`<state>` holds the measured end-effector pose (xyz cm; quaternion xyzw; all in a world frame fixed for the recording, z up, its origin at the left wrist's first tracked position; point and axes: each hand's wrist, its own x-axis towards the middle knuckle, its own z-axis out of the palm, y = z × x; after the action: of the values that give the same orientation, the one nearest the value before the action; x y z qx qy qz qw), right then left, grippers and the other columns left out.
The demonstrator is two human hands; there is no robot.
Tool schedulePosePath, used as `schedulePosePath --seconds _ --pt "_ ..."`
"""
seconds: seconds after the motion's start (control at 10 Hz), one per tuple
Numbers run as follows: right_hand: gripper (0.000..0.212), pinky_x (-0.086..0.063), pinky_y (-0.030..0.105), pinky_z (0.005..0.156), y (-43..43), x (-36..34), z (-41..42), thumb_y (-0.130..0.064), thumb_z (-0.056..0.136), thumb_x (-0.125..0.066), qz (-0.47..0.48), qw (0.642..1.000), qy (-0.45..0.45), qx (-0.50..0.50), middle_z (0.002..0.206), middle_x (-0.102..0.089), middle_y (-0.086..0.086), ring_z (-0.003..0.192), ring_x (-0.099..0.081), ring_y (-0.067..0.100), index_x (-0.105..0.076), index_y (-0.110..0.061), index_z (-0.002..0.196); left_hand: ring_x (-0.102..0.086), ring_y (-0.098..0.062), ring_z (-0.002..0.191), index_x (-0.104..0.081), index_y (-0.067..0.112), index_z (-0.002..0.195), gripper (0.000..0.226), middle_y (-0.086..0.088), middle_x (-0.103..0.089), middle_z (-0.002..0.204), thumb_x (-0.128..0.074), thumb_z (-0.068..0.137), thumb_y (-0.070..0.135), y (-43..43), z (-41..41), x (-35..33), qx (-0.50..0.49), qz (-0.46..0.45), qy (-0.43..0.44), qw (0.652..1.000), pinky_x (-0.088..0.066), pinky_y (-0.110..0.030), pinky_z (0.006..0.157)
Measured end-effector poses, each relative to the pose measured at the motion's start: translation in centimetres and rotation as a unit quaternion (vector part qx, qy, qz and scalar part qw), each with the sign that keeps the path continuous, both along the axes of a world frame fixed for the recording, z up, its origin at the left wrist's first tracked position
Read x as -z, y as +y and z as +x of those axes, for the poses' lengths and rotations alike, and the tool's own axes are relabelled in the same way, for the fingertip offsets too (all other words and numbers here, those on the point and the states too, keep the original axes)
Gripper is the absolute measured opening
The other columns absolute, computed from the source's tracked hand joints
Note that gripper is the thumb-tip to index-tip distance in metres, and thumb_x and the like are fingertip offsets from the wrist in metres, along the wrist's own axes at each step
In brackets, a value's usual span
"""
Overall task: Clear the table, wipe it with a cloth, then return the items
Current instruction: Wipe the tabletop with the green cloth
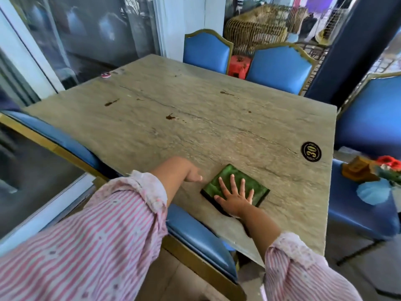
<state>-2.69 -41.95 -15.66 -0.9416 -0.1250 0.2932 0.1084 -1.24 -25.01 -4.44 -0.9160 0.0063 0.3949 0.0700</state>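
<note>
A folded green cloth (230, 177) lies flat on the stone-look table (195, 109) near its front edge. My right hand (235, 195) presses on the cloth with its fingers spread. My left hand (192, 172) rests on the tabletop just left of the cloth, fingers curled, holding nothing that I can see. Dark brown stains (171, 116) mark the middle and left of the table. On the blue chair seat (355, 216) at the right sit a wooden box (358, 169), red flowers (389, 162) and a blue item (373, 192).
Blue chairs with gold frames stand around the table: two at the far side (280, 66), one at the left (65, 144), one near me (195, 233). A round black "30" badge (311, 151) is on the table's right. A small red-white disc (105, 74) lies at the far-left corner.
</note>
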Motion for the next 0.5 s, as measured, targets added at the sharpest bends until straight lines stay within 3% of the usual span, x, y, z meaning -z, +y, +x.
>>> schedulePosePath --seconds 0.2,0.4,0.5 --pt "0.067 0.018 0.061 0.109 5.4 -0.2 3.2 -0.062 0.094 -0.022 -0.012 0.999 0.014 -0.04 0.151 0.036 -0.003 0.136 0.037 0.032 0.018 -0.044 0.144 -0.017 -0.028 0.146 -0.007 0.014 0.152 0.061 -0.01 -0.008 0.16 -0.027 0.101 0.041 5.7 2.3 -0.2 0.053 0.042 0.003 0.998 -0.019 -0.037 0.118" --pt "0.068 0.019 0.061 0.108 12.7 -0.6 7.2 -0.062 0.093 -0.023 -0.011 0.997 0.016 -0.073 0.151 0.036 -0.004 0.137 0.036 0.032 0.018 -0.044 0.144 -0.019 -0.027 0.146 -0.01 0.015 0.151 0.064 -0.011 -0.011 0.159 -0.032 0.099 0.043 11.3 5.3 1.6 0.06 -0.011 -0.016 0.998 -0.018 -0.037 0.119" --pt "0.068 0.018 0.061 0.108 15.6 -0.7 8.6 -0.062 0.093 -0.023 -0.016 0.996 0.019 -0.081 0.151 0.036 -0.004 0.137 0.036 0.033 0.019 -0.043 0.144 -0.012 -0.024 0.147 -0.001 0.02 0.152 0.066 -0.007 -0.004 0.16 -0.032 0.098 0.044 14.7 6.2 2.3 0.03 -0.055 -0.046 0.997 -0.015 -0.037 0.12"
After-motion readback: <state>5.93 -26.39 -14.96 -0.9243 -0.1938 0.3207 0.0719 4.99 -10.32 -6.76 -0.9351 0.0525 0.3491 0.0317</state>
